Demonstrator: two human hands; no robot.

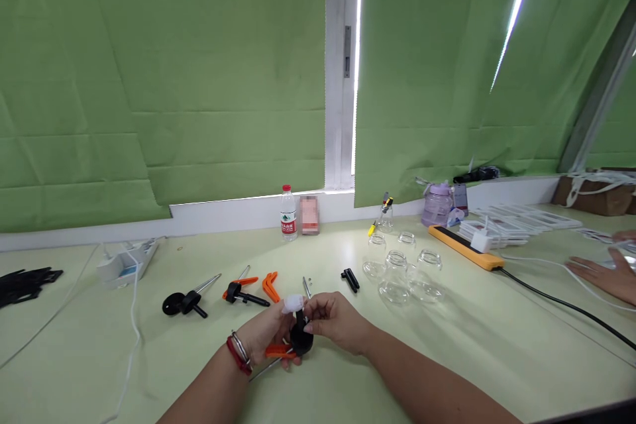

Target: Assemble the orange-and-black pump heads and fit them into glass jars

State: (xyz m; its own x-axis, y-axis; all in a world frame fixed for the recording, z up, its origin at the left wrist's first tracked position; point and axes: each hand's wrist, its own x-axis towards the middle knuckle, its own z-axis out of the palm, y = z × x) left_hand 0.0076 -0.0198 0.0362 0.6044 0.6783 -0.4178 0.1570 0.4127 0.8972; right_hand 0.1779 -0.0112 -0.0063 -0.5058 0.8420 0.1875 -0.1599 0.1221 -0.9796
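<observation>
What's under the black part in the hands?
An orange piece and a metal rod show at the black part's lower left. Its underside can't be seen; the left hand and the part itself cover it.

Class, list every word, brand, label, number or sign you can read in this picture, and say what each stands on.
No text can be read with certainty.
Red-capped bottle: pale characters on a red label, too small to read.
Pink rectangular item: blurred, nothing legible.
White power strip: a blue patch, no words discernible.
</observation>
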